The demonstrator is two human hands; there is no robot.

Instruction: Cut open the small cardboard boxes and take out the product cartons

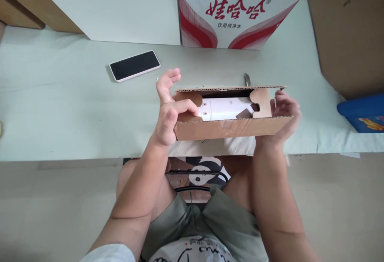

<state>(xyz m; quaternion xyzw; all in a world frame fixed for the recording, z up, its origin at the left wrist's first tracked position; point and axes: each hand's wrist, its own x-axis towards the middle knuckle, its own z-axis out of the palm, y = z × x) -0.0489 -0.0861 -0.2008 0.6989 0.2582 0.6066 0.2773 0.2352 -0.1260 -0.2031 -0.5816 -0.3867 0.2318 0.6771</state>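
White T-shirt cloth [195,251] with black script lies closest, above grey-green shorts [168,230] on the seated person. Past the knees, at the near edge of a table covered in pale green cloth [75,122], is a narrow corrugated carton [231,130], open at the top, a white printed item [225,109] inside; I can't tell whether its base touches the cloth. The left hand [168,112] grips its nine o'clock end, forefinger dipped inside, thumb outside, other fingers spread. At three o'clock the right hand [285,112] curls about the other end, too blurred for me to judge its hold. Taking the carton as the dial's centre, a white-rimmed smartphone [135,66] lies at ten, a partly hidden metal tool [247,79] just beyond at twelve, a red-and-white Wahaha water carton [237,18] farther along twelve, and a blue container [363,112] out at three.
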